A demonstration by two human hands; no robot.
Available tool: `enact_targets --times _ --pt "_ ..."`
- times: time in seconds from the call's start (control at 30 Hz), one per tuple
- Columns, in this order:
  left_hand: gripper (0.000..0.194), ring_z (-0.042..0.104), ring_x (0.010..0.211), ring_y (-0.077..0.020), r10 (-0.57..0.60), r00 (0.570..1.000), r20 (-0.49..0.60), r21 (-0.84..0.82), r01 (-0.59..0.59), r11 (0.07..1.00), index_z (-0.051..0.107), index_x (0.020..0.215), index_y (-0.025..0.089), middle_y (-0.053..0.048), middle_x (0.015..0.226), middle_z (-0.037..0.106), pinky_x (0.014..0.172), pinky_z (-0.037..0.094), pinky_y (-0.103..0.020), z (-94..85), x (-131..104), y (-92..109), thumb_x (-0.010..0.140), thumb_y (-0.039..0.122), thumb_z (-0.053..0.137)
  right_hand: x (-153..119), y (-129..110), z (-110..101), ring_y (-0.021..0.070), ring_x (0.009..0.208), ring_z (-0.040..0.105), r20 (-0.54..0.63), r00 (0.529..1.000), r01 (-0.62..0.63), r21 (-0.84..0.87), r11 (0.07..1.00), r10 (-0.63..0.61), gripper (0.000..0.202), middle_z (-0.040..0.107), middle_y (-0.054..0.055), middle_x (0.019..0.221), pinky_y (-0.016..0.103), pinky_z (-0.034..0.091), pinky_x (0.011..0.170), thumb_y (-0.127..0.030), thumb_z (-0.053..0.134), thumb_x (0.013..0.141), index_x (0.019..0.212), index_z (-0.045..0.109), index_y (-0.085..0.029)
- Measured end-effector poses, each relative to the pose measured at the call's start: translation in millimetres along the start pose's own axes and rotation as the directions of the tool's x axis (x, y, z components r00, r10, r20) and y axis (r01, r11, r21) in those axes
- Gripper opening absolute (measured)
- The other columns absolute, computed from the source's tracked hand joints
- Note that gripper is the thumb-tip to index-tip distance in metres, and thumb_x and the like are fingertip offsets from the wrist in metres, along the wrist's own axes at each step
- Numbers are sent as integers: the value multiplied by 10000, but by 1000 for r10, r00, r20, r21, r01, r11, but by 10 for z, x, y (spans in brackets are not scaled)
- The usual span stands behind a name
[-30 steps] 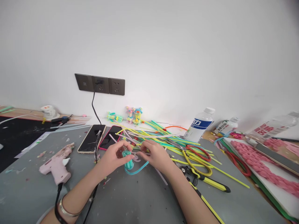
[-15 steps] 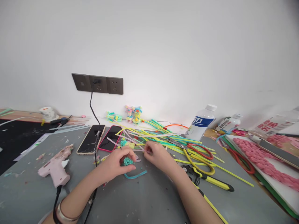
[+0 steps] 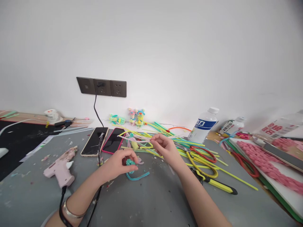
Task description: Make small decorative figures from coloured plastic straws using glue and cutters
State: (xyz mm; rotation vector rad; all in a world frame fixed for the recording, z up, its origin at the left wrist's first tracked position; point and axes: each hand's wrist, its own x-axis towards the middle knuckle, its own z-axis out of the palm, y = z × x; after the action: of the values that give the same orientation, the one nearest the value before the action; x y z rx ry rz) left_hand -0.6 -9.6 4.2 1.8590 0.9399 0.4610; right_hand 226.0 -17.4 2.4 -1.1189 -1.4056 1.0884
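Note:
My left hand curls its fingers round a small teal bundle of curled pipe cleaner, just above the grey table. Under it lies a bent blue pipe cleaner. My right hand is raised at the front of the pipe cleaner pile, thumb and forefinger pinched at the end of a pale pink pipe cleaner. Between the hands and the pile sits a small yellow, teal and pink pipe cleaner piece. A lilac curl rests beside the teal bundle.
Left are a pink glue gun, its black cord and two phones. Pipe cleaner figures stand by the wall. Right are red-handled scissors, yellow-black pliers, a white bottle and pink braided work.
My right hand has lifted up and to the right, away from the left hand. The yellow and teal piece has turned more upright. My left hand still holds the teal bundle.

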Motion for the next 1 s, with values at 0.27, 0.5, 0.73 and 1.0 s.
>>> enact_targets --times 0.27,0.5,0.73,1.0 --pt "122 451 690 -123 55 998 -9 55 -54 997 649 850 201 6 886 578 635 350 -237 14 -8 -11 814 316 673 -33 -52 26 137 618 534 -66 983 175 24 984 -173 285 601 0 697 259 431 566 -474 636 879 970 618 -205" --pt "131 496 681 -127 95 993 -68 133 -85 987 666 844 213 -2 904 634 625 384 -234 24 -3 -38 820 341 669 28 20 14 117 634 603 -281 959 119 274 954 -39 375 739 38 888 273 536 655 -429 721 822 1110 652 -200" --pt "130 541 620 -126 163 951 -264 214 -107 971 691 869 230 -5 913 728 604 399 -241 -15 12 -124 859 350 643 69 18 -79 158 840 704 -374 912 81 569 818 169 277 754 48 1058 271 591 787 -377 796 744 953 699 -224" --pt "91 600 685 -132 320 924 -212 229 -271 935 678 880 221 -27 914 738 575 404 -217 8 -41 -70 866 307 654 26 -64 -42 106 553 535 -192 970 27 687 726 146 271 577 -56 585 206 477 526 -409 800 736 837 618 -236"
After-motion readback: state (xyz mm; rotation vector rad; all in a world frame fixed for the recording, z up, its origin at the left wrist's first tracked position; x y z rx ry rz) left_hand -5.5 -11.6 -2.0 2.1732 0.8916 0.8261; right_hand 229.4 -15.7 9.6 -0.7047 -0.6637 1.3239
